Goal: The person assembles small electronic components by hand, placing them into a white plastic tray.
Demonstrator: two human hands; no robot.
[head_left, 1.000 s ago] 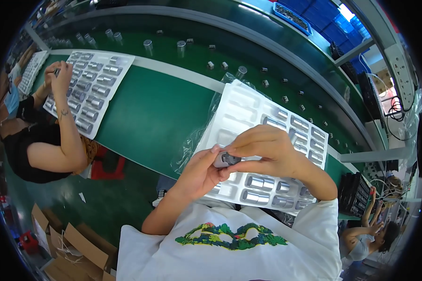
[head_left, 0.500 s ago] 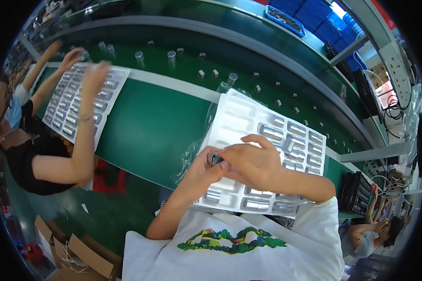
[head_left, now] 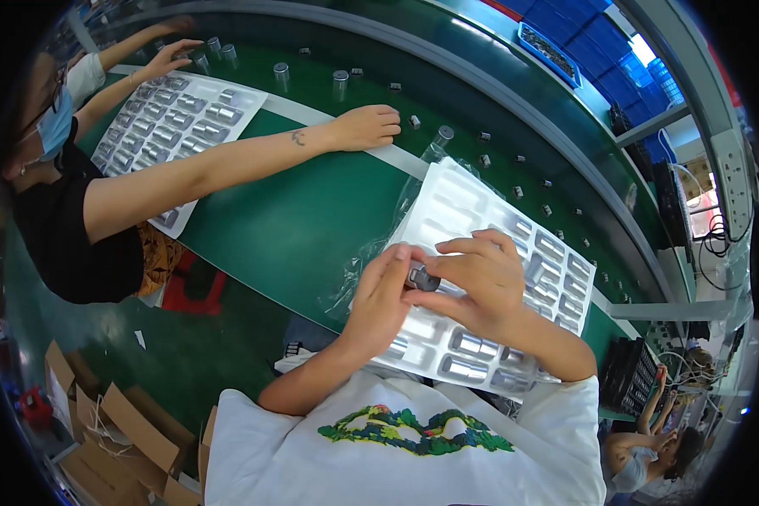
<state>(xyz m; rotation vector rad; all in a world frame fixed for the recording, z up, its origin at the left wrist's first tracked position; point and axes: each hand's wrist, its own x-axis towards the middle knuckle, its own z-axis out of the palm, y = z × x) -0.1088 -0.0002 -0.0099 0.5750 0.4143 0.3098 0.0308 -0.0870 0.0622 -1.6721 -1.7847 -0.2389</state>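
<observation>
Over the white blister tray (head_left: 434,232), both my hands are closed on one small metal cylinder (head_left: 424,279). My left hand (head_left: 381,297) grips its left side with fingertips and thumb. From the right, my right hand (head_left: 487,282) pinches it between thumb and fingers. One end of the cylinder faces up and looks dark, with an opening or notch on its left side. Silver cylinders (head_left: 472,344) lie on their sides in pockets of the tray, mostly at its right and near side. Several pockets at the upper left hold nothing.
A co-worker's hand (head_left: 367,128) reaches over the belt's edge; their filled tray (head_left: 249,97) lies left. Small metal parts (head_left: 485,160) and upright cylinders (head_left: 340,80) stand on the green belt (head_left: 447,93). Clear plastic film (head_left: 358,274) sticks out beside my tray. Cardboard boxes (head_left: 139,430) sit lower left.
The co-worker's arm has stretched right toward the belt. My hands have shifted round the cylinder, and more of its end shows. The whole view has shifted slightly.
</observation>
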